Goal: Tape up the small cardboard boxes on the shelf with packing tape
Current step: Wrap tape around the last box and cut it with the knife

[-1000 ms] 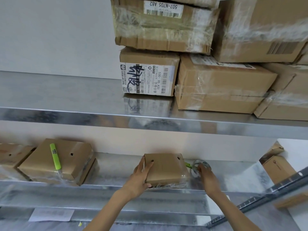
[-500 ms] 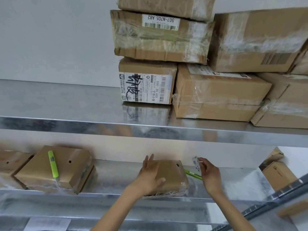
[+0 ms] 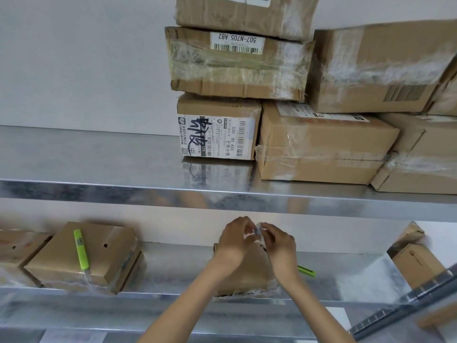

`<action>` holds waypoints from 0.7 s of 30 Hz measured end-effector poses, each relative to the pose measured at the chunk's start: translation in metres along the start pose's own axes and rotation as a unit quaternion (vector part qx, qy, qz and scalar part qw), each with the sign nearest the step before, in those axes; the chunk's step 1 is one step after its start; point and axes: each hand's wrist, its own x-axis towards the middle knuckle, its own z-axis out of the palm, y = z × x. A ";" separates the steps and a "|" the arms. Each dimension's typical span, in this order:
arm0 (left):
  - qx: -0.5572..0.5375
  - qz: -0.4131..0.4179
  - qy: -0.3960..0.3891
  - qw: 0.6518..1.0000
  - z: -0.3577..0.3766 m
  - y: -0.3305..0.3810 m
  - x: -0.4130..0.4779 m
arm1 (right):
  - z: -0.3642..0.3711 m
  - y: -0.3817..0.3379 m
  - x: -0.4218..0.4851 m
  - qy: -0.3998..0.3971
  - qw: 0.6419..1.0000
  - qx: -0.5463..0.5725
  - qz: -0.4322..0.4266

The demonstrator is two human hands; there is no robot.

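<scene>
**Tape held over small box, lower shelf**

Item: packing tape [image 3: 258, 230], clear, held in the air between both hands, just above the far edge of the small cardboard box [image 3: 249, 271]. The box lies flat on the lower shelf [image 3: 173, 266], near its front edge, beneath the wrists.

Left hand [image 3: 235, 241]: fingers curled, tips pinching the tape from the left.
Right hand [image 3: 279, 246]: fingers curled, pinching it from the right. The fingertips of the two hands nearly meet.

Step, as judged: freeing or drawing out the tape's end before it goes onto the box.
- Lift the end with a nail.
- Pull it straight and taut so the film does not fold on itself, with one hand as anchor.
- Lay it across the box's seam and press from the middle outward.
- The green tool [image 3: 306, 270] lies just right of the box, handy if it is a cutter.

Also present: a second small box [image 3: 111, 256] to the left with a green pen-shaped item [image 3: 81, 248] on top. Larger taped boxes [image 3: 321, 144] are stacked on the upper shelf [image 3: 99, 157].

Not determinable:
- Whether a roll or a loose strip is held, since the tape is clear and blurred.
- The box's seam and far side, which the hands cover.
- Whether the film glinting at the box's front is tape.
- The green tool's kind, as it is partly hidden behind the right wrist.
</scene>
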 end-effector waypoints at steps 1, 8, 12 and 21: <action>-0.013 -0.007 -0.001 1.000 -0.002 0.000 0.000 | 0.001 -0.002 -0.001 0.001 1.000 0.009 0.002; -0.078 -0.111 0.001 0.991 -0.008 -0.003 0.008 | 0.004 -0.013 -0.004 -0.001 0.998 0.066 0.003; -0.088 -0.069 0.007 0.994 -0.011 -0.005 0.008 | 0.002 -0.019 -0.005 0.004 0.996 0.086 0.008; -0.025 -0.014 0.065 0.997 -0.014 0.003 0.009 | 0.002 -0.010 -0.004 -0.159 0.970 0.137 0.120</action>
